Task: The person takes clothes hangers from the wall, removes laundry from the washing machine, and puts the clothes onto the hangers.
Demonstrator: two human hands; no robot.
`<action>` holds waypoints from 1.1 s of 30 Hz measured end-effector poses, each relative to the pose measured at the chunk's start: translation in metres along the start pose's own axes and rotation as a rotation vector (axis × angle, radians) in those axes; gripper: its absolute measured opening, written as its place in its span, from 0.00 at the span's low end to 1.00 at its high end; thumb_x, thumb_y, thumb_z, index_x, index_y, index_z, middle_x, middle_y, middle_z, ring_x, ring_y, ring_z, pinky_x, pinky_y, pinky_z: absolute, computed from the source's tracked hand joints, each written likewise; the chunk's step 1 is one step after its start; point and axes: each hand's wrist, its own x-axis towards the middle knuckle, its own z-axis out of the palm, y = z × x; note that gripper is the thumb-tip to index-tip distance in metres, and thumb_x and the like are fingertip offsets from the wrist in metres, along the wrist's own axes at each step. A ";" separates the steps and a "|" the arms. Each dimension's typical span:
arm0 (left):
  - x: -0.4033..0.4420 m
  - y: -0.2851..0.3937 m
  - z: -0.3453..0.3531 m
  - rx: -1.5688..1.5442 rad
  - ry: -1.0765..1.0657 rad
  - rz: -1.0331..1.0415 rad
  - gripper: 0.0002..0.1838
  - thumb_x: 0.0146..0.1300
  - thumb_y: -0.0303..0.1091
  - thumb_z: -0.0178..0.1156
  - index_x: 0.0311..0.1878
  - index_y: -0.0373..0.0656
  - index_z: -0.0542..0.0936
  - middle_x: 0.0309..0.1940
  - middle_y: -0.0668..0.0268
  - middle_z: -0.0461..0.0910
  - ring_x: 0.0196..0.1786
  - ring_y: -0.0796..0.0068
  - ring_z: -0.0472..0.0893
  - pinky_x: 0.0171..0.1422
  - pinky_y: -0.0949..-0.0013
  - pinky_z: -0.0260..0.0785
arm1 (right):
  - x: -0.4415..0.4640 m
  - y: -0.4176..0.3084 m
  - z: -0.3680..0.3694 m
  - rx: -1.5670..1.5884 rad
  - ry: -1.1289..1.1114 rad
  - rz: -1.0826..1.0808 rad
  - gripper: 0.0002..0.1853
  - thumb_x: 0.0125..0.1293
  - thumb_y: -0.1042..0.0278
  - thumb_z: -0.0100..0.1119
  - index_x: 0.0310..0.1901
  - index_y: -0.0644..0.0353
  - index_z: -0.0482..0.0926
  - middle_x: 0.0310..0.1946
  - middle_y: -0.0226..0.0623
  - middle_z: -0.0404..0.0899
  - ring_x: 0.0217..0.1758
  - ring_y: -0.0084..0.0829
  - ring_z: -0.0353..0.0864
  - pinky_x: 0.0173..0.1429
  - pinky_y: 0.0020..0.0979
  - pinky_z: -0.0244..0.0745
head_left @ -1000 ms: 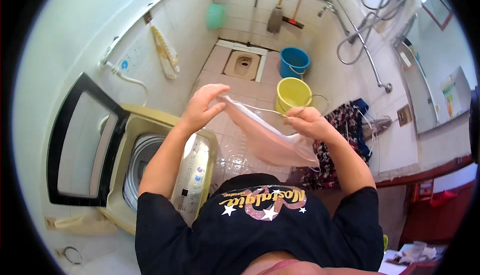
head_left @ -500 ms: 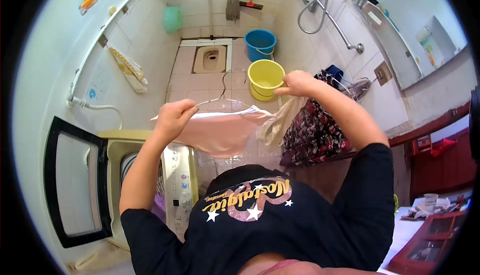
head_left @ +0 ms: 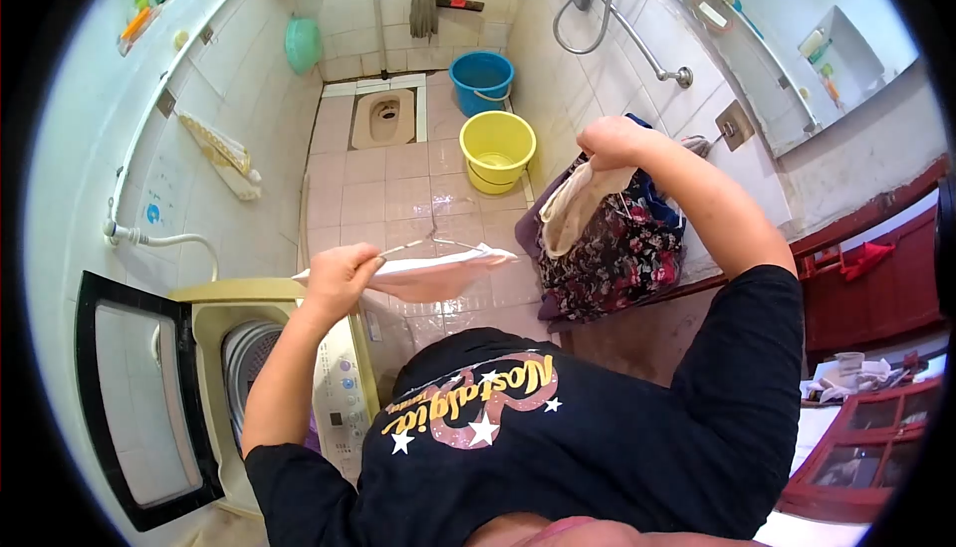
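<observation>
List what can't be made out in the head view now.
All head view:
- Washer drum load: mostly hidden by left forearm
- Hanger end: covered by left hand
- Cream cloth top: hidden by right hand
- Washer panel text: too small
- Mirror top: cut off by upper image edge

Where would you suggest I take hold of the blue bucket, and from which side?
I would grip the pale handle of the blue bucket, coming from above on the near side: the bucket stands upright, and the handle droops there, just beyond the yellow bucket.

buckets [head_left: 482, 94] [head_left: 491, 167]: 2 | hands [head_left: 342, 280] [head_left: 611, 141]: 2 | mop [head_left: 423, 11]: 1 | washing machine [head_left: 347, 403]: 1 | hangers [head_left: 432, 239]: at least 1, pile [head_left: 619, 260] unclear
</observation>
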 end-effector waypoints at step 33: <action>-0.010 0.016 0.075 0.355 -0.091 -0.004 0.10 0.58 0.42 0.53 0.32 0.49 0.79 0.24 0.59 0.79 0.32 0.56 0.79 0.35 0.57 0.69 | 0.008 -0.092 -0.038 1.269 -0.201 -0.463 0.18 0.67 0.59 0.51 0.52 0.61 0.75 0.42 0.29 0.76 0.43 0.19 0.72 0.48 0.23 0.70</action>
